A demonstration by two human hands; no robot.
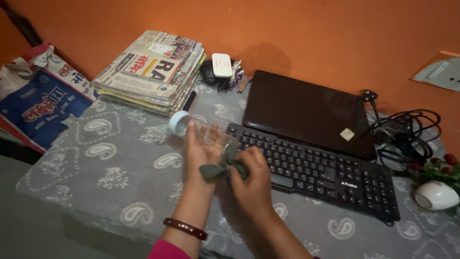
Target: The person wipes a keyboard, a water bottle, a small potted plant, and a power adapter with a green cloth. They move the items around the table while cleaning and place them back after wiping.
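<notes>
Clear glossy plastic bottle point(201, 130), soft matt green cloth point(221, 167), glossy black laptop lid point(306, 111), patterned grey fabric desk cover point(110, 168), paper newspapers point(151, 69)

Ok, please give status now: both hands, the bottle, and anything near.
Left hand holds clear bottle, lying sideways. Right hand grips dark green cloth at the bottle. Black keyboard close on the right.

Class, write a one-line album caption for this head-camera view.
Left hand holds a clear bottle while right hand presses a grey-green cloth to it, beside a black keyboard.
</notes>
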